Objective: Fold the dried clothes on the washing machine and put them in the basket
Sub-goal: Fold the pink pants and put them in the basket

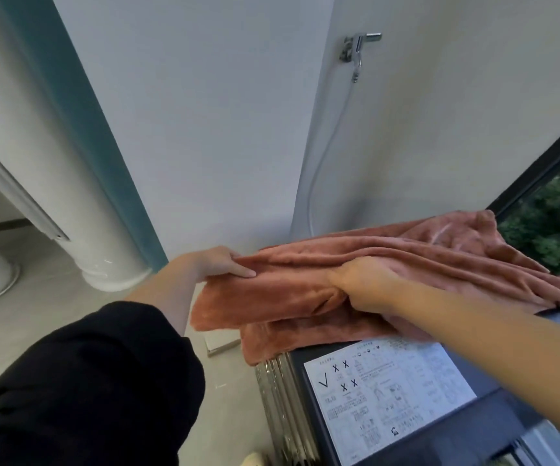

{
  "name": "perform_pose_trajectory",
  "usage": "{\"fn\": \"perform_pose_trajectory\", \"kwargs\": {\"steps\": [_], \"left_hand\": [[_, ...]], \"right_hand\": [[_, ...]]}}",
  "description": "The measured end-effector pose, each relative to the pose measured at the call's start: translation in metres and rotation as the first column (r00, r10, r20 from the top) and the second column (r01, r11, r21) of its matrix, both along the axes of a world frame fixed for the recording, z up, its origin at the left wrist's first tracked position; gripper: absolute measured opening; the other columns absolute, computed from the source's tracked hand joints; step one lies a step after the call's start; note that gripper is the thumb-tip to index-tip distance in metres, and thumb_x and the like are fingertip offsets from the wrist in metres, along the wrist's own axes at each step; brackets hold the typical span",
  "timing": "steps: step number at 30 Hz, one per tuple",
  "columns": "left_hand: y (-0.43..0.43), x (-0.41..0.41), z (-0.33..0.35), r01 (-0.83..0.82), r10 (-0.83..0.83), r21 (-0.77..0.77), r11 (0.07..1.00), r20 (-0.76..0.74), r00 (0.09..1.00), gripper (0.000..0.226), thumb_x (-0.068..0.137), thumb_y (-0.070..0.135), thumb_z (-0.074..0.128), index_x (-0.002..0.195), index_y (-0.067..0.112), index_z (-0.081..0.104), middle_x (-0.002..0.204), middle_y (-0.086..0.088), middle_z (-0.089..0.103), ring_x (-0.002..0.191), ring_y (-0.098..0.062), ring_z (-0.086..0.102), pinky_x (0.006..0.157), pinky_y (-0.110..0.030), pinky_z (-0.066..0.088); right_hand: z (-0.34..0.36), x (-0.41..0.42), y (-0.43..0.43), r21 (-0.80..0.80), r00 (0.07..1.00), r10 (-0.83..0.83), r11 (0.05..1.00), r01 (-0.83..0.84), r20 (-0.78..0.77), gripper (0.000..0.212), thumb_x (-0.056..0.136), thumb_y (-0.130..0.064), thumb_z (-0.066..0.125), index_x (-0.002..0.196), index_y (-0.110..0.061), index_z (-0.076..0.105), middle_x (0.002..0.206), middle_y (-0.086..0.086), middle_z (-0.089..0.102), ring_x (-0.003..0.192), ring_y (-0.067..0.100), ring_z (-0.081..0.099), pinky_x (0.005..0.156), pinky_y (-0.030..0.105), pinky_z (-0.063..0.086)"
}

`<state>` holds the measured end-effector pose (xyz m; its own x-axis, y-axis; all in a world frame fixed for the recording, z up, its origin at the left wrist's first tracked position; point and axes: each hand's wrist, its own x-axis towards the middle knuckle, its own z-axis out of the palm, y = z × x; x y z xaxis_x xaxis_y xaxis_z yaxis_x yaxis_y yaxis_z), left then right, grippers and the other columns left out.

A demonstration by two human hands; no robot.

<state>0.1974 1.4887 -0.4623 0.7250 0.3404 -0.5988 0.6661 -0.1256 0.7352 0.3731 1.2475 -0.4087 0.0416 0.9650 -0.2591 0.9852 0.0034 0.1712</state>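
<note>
A salmon-pink fleecy cloth [389, 253] lies bunched in long folds across the far end of the dark washing machine top [308, 353], its left end hanging past the machine's edge. My left hand [219, 264] pinches that left end, forefinger laid along the fabric. My right hand [362, 284] grips a fold near the cloth's middle, fingers buried in it. No basket is in view.
A white instruction sticker [386, 395] covers the machine lid. A white wall with a tap and hose [359, 52] stands behind. A white round column [70, 196] rises on the left above grey floor tiles. A dark-framed window [547, 183] is at the right.
</note>
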Motion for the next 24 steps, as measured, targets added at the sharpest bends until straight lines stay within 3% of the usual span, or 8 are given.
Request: {"fn": "perform_pose_trajectory", "kwargs": {"steps": [3, 5, 8, 13, 15, 19, 21, 24], "left_hand": [[0.005, -0.007, -0.002, 0.087, -0.068, 0.315, 0.945, -0.073, 0.995, 0.019, 0.075, 0.037, 0.078, 0.075, 0.018, 0.071, 0.072, 0.004, 0.065, 0.078, -0.015, 0.06, 0.068, -0.023, 0.045], [0.001, -0.011, -0.003, 0.245, -0.168, 0.377, 0.893, -0.225, 0.96, 0.028, 0.08, 0.046, 0.07, 0.085, 0.019, 0.065, 0.086, 0.004, 0.062, 0.09, -0.018, 0.058, 0.075, -0.027, 0.043], [-0.017, -0.012, -0.005, 0.264, -0.207, 0.201, 0.943, -0.264, 0.942, 0.051, 0.092, 0.04, 0.058, 0.131, 0.01, 0.048, 0.128, -0.001, 0.05, 0.126, -0.022, 0.045, 0.099, -0.027, 0.033], [-0.042, 0.003, -0.011, -0.148, 0.149, -0.046, 0.988, 0.021, 0.989, 0.046, 0.103, 0.028, 0.038, 0.143, 0.006, 0.036, 0.15, -0.005, 0.036, 0.138, -0.019, 0.032, 0.106, -0.029, 0.024], [-0.042, 0.004, -0.015, -0.26, 0.266, -0.087, 0.962, 0.059, 0.962, 0.04, 0.101, 0.025, 0.045, 0.135, 0.005, 0.045, 0.138, -0.002, 0.045, 0.126, -0.015, 0.041, 0.095, -0.025, 0.028], [-0.03, -0.001, -0.02, -0.159, 0.153, 0.068, 0.985, 0.087, 0.984, 0.005, 0.09, 0.013, 0.062, 0.086, 0.012, 0.064, 0.09, -0.008, 0.063, 0.087, -0.019, 0.054, 0.068, -0.025, 0.039], [-0.018, -0.005, -0.016, -0.245, 0.227, 0.118, 0.962, 0.148, 0.963, 0.021, 0.09, 0.012, 0.062, 0.069, 0.015, 0.058, 0.068, -0.005, 0.055, 0.067, -0.019, 0.051, 0.055, -0.024, 0.035], [-0.006, -0.012, -0.007, -0.349, 0.296, 0.305, 0.886, 0.206, 0.933, 0.029, 0.092, 0.01, 0.054, 0.063, 0.012, 0.056, 0.07, -0.014, 0.056, 0.073, -0.022, 0.053, 0.062, -0.028, 0.037]], "right_hand": [[0.004, 0.005, -0.017, 0.245, 0.951, -0.154, 0.944, 0.222, -0.267, 0.022, 0.072, -0.026, 0.025, 0.073, -0.022, 0.048, 0.086, 0.006, 0.068, 0.084, 0.032, 0.062, 0.066, 0.034, 0.042], [0.0, 0.007, -0.022, 0.138, 0.979, -0.159, 0.975, 0.177, -0.129, 0.025, 0.078, -0.022, 0.035, 0.082, -0.019, 0.059, 0.097, 0.005, 0.068, 0.094, 0.03, 0.061, 0.076, 0.032, 0.046], [-0.024, -0.006, -0.026, -0.089, 0.993, 0.026, 0.996, -0.016, 0.115, 0.026, 0.07, -0.024, 0.063, 0.095, -0.017, 0.064, 0.098, 0.003, 0.062, 0.091, 0.025, 0.059, 0.08, 0.034, 0.047], [-0.043, -0.03, -0.025, 0.071, 0.973, 0.194, 0.976, -0.204, 0.122, 0.04, 0.048, -0.02, 0.073, 0.086, -0.018, 0.061, 0.085, 0.0, 0.058, 0.072, 0.02, 0.055, 0.061, 0.03, 0.048], [-0.045, -0.036, -0.024, 0.079, 0.959, 0.243, 0.963, -0.256, 0.143, 0.038, 0.046, -0.017, 0.077, 0.081, -0.018, 0.061, 0.08, 0.0, 0.059, 0.069, 0.019, 0.056, 0.06, 0.029, 0.049], [-0.047, -0.04, -0.023, 0.287, 0.957, 0.267, 0.913, -0.288, 0.111, 0.012, 0.055, -0.009, 0.06, 0.065, -0.016, 0.059, 0.06, -0.002, 0.056, 0.052, 0.018, 0.053, 0.051, 0.023, 0.043], [-0.038, -0.042, -0.022, 0.473, 0.963, 0.268, 0.848, -0.24, 0.008, 0.018, 0.062, -0.009, 0.042, 0.062, -0.012, 0.06, 0.058, 0.0, 0.056, 0.049, 0.021, 0.052, 0.045, 0.023, 0.04], [-0.015, -0.045, -0.017, 0.594, 0.975, 0.218, 0.789, -0.155, -0.034, 0.019, 0.064, -0.009, 0.038, 0.061, -0.013, 0.057, 0.056, 0.001, 0.053, 0.047, 0.022, 0.049, 0.042, 0.026, 0.033]]}}
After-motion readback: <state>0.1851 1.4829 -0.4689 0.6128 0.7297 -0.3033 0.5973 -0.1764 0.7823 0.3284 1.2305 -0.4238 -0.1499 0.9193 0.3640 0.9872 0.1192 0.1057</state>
